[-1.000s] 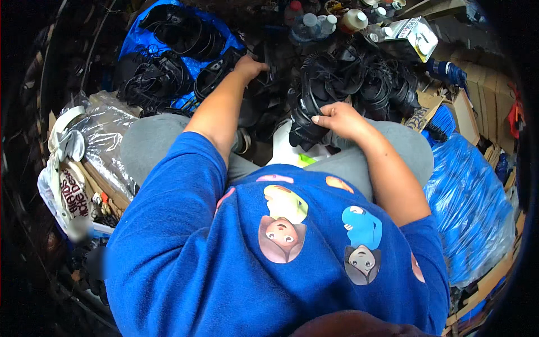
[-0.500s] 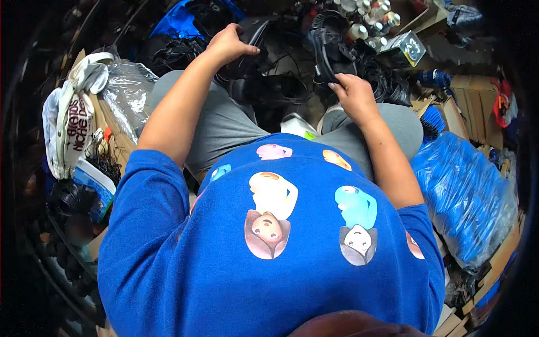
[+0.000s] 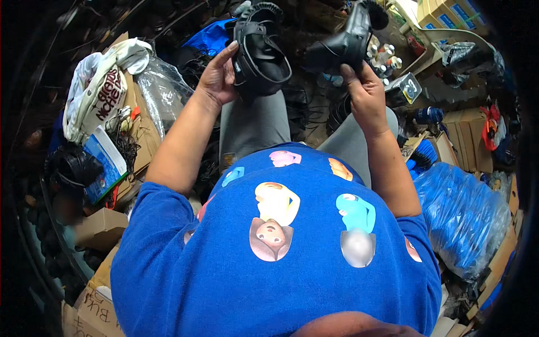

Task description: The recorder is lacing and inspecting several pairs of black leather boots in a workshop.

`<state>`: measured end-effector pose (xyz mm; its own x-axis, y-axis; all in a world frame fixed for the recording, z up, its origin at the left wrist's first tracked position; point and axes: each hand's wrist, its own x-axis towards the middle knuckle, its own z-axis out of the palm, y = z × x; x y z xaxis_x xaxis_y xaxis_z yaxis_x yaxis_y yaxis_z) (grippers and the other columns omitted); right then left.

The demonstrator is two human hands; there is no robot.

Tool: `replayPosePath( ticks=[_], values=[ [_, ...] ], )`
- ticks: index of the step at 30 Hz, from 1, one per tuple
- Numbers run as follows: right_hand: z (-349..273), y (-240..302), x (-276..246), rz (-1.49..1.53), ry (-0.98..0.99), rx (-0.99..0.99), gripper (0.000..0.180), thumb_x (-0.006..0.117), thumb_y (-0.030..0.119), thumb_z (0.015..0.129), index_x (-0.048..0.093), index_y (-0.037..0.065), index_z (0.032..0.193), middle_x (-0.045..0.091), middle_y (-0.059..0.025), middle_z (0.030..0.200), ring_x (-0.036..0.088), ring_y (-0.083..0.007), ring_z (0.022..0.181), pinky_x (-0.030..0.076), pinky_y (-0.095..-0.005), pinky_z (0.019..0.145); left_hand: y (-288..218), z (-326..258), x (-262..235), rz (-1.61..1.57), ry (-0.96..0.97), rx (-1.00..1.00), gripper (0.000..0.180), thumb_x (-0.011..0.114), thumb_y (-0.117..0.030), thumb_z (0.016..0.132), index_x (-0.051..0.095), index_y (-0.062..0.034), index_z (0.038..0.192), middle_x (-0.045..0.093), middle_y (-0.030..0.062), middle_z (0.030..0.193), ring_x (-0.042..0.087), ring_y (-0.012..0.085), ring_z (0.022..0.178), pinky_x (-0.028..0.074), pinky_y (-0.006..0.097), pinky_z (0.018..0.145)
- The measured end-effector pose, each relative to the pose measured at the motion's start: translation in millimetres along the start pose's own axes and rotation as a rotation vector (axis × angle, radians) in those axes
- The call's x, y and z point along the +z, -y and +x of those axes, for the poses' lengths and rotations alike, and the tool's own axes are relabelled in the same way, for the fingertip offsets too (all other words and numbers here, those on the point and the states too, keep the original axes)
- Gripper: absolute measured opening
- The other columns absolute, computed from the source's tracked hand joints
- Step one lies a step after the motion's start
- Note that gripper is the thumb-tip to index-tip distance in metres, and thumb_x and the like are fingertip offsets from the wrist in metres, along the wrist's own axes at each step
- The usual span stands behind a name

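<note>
My left hand point(image 3: 220, 77) grips the side of a black strapped sandal point(image 3: 263, 78), its open top and thick ridged sole edge turned up toward me. Level with it, my right hand point(image 3: 368, 96) pinches a second black sandal point(image 3: 349, 45) between thumb and fingers. That one is tilted on its side, and its far end reaches the top edge of the view. Both sandals are held up above my knees, apart from each other. Beneath them, dark items on the floor are partly hidden and hard to make out.
Left of me lie a white printed cloth bag point(image 3: 106, 92), clear plastic wrap point(image 3: 164, 90) and a cardboard box point(image 3: 102, 227). At right are a blue plastic-wrapped bundle point(image 3: 463, 216), a cardboard stack point(image 3: 469, 137) and several small bottles point(image 3: 387, 59). A yellow box point(image 3: 452, 17) stands at the far right.
Both hands have lifted the black sandals up and away from the dark pile between my knees. The view has shifted, showing more cardboard at the lower left.
</note>
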<state>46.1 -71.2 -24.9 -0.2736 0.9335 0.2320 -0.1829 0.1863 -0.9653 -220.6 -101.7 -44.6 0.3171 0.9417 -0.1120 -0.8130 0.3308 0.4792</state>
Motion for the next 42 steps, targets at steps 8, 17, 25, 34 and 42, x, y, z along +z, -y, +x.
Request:
replayPosePath(
  ticks=[8,17,25,34,42],
  values=[
    [16.0,-38.3,71.5,-0.232,0.459,0.155,0.025,0.058,0.024,0.087,0.061,0.001,0.095,0.062,-0.0035,0.076,0.051,-0.0070,0.073,0.044,-0.0244,0.067,32.7,-29.7,-37.2,-0.015,-0.327,0.031,0.036,0.061,-0.029,0.083,0.057,-0.0048,0.109,0.064,0.0120,0.100,0.063,0.0225,0.091,0.049,0.040,0.087],
    [15.5,-57.2,79.3,-0.440,0.621,0.364,0.026,0.061,0.022,0.085,0.062,0.001,0.101,0.064,-0.0029,0.081,0.053,-0.0069,0.070,0.045,-0.0257,0.067,-12.1,-49.3,-57.0,1.376,-0.584,0.258,0.070,0.072,-0.038,0.066,0.047,-0.0036,0.122,0.044,0.0186,0.123,0.046,0.0304,0.112,0.041,0.036,0.092],
    [14.3,-62.6,70.2,-0.339,0.694,0.329,0.030,0.065,0.009,0.080,0.060,0.001,0.109,0.066,-0.0061,0.094,0.057,-0.0081,0.084,0.046,-0.0263,0.077,-24.7,-7.7,-48.4,1.821,-0.334,0.141,0.061,0.065,-0.022,0.065,0.051,-0.0053,0.122,0.048,0.0181,0.117,0.046,0.0290,0.113,0.036,0.034,0.099],
    [28.7,-64.5,64.2,-0.446,0.682,0.101,0.035,0.064,0.014,0.077,0.057,0.005,0.110,0.062,-0.0182,0.096,0.061,-0.0275,0.087,0.046,-0.0333,0.077,-17.4,19.4,-48.3,1.819,-0.545,0.245,0.041,0.065,-0.032,0.075,0.063,-0.0047,0.105,0.058,0.0176,0.107,0.061,0.0254,0.090,0.047,0.034,0.081],
    [60.4,3.8,76.1,-0.449,0.775,-0.021,0.046,0.075,0.021,0.067,0.056,0.002,0.104,0.063,-0.0111,0.094,0.058,-0.0148,0.087,0.045,-0.0320,0.080,-54.4,46.8,-16.3,1.954,-0.671,1.046,0.025,0.053,-0.020,0.086,0.058,0.0020,0.075,0.057,0.0106,0.062,0.052,0.0147,0.060,0.042,0.032,0.059]
  ],
)
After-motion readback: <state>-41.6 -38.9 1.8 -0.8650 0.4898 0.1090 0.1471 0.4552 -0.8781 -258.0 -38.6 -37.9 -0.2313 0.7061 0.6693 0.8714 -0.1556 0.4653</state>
